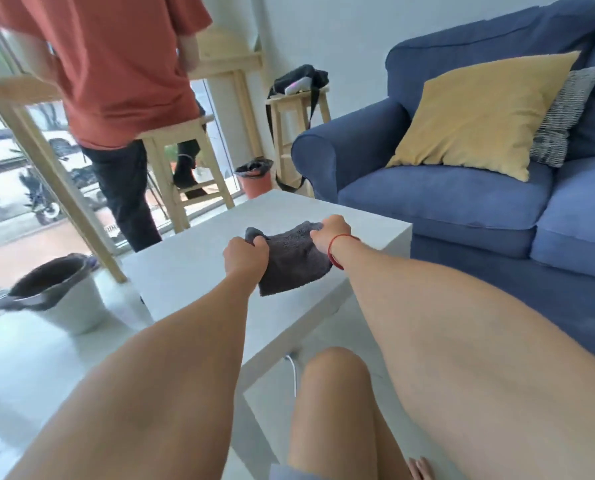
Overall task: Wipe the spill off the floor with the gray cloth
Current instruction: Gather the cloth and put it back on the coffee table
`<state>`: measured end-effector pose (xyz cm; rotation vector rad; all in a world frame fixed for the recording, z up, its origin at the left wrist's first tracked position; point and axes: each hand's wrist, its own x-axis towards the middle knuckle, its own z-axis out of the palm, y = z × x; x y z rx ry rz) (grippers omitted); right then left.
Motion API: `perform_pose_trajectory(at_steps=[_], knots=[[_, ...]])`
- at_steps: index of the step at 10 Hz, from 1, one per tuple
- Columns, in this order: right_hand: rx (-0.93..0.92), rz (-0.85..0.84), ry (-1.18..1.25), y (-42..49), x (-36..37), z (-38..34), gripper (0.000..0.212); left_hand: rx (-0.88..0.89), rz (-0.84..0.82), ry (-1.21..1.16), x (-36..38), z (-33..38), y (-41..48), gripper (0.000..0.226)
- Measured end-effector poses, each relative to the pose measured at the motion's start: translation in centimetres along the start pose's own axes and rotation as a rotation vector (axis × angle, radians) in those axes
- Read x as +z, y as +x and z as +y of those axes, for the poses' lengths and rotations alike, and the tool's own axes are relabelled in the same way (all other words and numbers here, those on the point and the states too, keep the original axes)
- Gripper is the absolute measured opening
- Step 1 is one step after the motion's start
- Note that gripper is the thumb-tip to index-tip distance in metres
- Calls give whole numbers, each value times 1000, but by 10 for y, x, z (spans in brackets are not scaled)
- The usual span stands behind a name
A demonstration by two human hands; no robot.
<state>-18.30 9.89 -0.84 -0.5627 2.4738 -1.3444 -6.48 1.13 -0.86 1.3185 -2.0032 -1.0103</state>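
Observation:
The gray cloth point(291, 259) lies spread on the white low table point(192, 268), near its middle. My left hand point(246, 256) grips the cloth's far left corner, which is bunched up. My right hand point(330, 233), with a red string on its wrist, pinches the cloth's far right corner. Both arms reach forward over the table. The pale tiled floor point(22, 375) shows to the left and under the table; no spill is plain to see on it.
A white bucket with a dark rim point(60, 292) stands on the floor left of the table. A person in an orange shirt point(116, 64) stands beyond, by wooden stools point(185, 174). A blue sofa point(462, 202) with a yellow cushion fills the right. My bare knee point(334, 410) is below.

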Motion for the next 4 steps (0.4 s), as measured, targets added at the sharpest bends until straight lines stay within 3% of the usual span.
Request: perform_pose_trajectory(at_steps=[1, 2, 3, 4], knots=[[14, -105, -47, -6, 17, -5, 42, -164, -64, 43, -12, -20, 6, 45], [-90, -51, -81, -10, 4, -6, 33, -244, -87, 257, -8, -35, 15, 63], [-412, 122, 164, -24, -35, -31, 32, -114, -93, 458, 4, -32, 13, 67], [-729, 256, 767, -106, -104, -52, 15, 100, -170, 628, 22, -32, 17, 70]])
